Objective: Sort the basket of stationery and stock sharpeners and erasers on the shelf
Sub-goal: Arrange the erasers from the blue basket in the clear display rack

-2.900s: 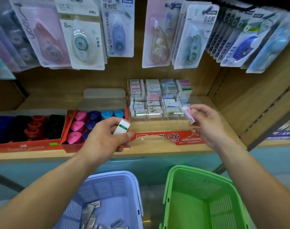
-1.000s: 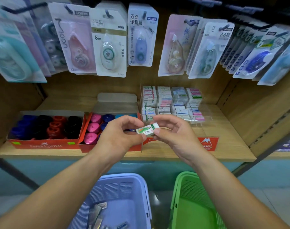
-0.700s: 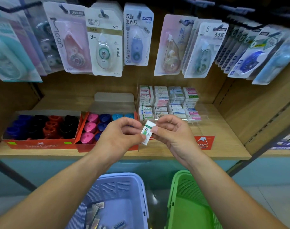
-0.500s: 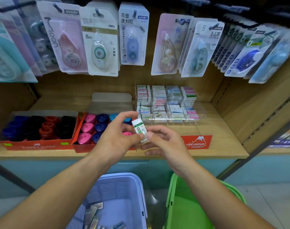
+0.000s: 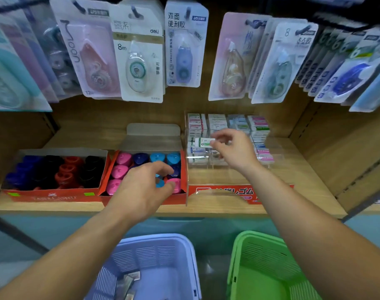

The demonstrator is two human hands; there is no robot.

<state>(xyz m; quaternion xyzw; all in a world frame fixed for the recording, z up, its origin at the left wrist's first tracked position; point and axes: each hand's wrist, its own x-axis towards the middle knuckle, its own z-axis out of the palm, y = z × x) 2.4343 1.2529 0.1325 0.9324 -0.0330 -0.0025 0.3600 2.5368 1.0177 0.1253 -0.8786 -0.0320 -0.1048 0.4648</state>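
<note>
My right hand (image 5: 234, 149) pinches a small white eraser with a green label (image 5: 204, 142) and holds it in front of the clear acrylic eraser display (image 5: 271, 148), which is filled with stacked erasers. My left hand (image 5: 141, 187) hovers empty, fingers loosely spread, over the red box of pink and blue sharpeners (image 5: 139, 159). A lilac basket (image 5: 158, 256) below holds several small wrapped items at its bottom left.
A second red box of dark blue, black and red sharpeners (image 5: 55, 172) sits at the left of the wooden shelf (image 5: 303, 174). A green basket (image 5: 264, 269) stands beside the lilac one. Correction-tape packs (image 5: 139, 59) hang above the shelf.
The eraser passed from both hands to my right hand alone, which moved up toward the acrylic display. My left hand let go and dropped over the sharpener box.
</note>
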